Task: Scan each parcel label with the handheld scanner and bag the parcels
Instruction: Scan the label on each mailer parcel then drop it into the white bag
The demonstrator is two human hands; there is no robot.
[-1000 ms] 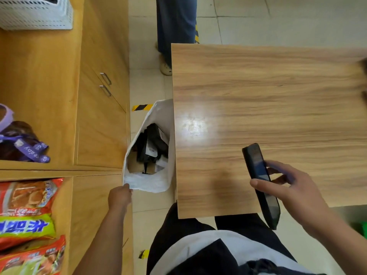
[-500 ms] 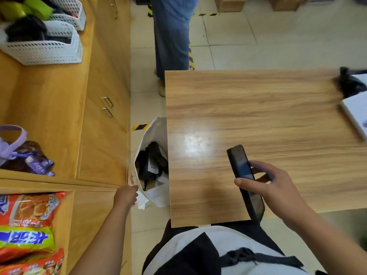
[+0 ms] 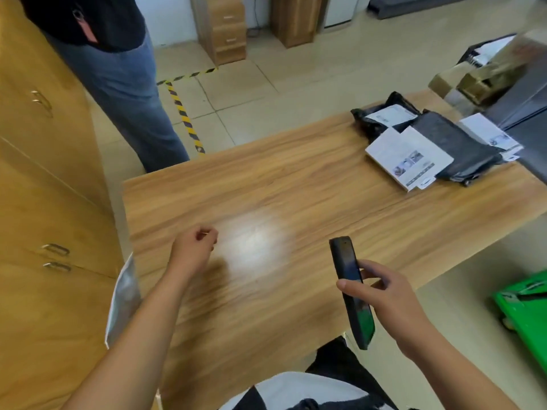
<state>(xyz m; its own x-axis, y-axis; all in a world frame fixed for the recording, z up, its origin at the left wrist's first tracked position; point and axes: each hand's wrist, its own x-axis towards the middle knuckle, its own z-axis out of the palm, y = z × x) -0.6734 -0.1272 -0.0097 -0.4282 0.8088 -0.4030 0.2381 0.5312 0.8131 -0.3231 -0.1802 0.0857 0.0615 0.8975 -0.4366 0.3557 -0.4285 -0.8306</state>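
A wood-grain table (image 3: 296, 196) fills the middle of the view from the head camera, flanked on the left by a run of wooden cabinets (image 3: 44, 187) with metal handles, beside which a second person in blue jeans (image 3: 127, 93) stands on the tiled floor at the table's far left corner. The parcels (image 3: 438, 143) lie clustered at the table's far right end, well apart from both hands: black plastic mailers, one with its white label facing up, overlapped by flat white boxes (image 3: 408, 156). A green cart (image 3: 527, 309) sits on the floor beyond the table's right edge. The rim of a white bag (image 3: 124, 294) shows just beside the table's near left edge, partly hidden by the left forearm. The right hand (image 3: 387, 300) grips the handheld scanner (image 3: 344, 261) above the table's near edge, thumb across its screen and fingers wrapped behind, its top end pointing away from the wearer. The left hand (image 3: 194, 250), somewhat blurred, hovers over the table's left side, fingers curled inward, with nothing visible in them.
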